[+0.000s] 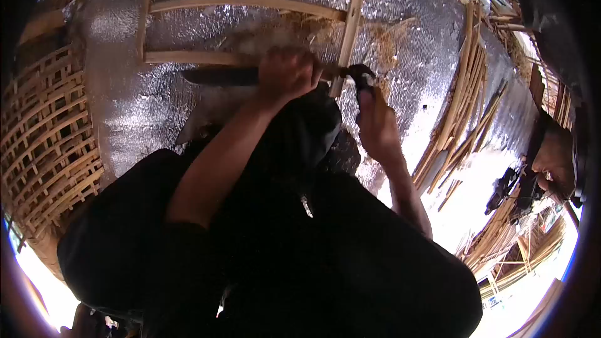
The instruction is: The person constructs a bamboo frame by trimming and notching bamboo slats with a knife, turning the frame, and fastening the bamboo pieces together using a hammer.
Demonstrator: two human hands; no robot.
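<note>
My left hand (285,74) is closed round a long knife-like tool, whose dark blade (219,76) points left. Close to its right side stands the end of an upright strip (354,22) of a pale slatted wooden frame (250,3). My right hand (379,125) grips a dark tool (361,77) by its lower part, and the tool's top is beside the strip's lower end. Whether the tool touches the strip is too dark to tell. The frame lies on a shiny silver sheet (125,112).
A woven lattice panel (47,144) is at the left. Bundled thin strips (460,87) lie on the sheet at the right. Another person's hand (554,159) shows at the far right, near a dark object (504,191). More strips (501,238) are at the lower right.
</note>
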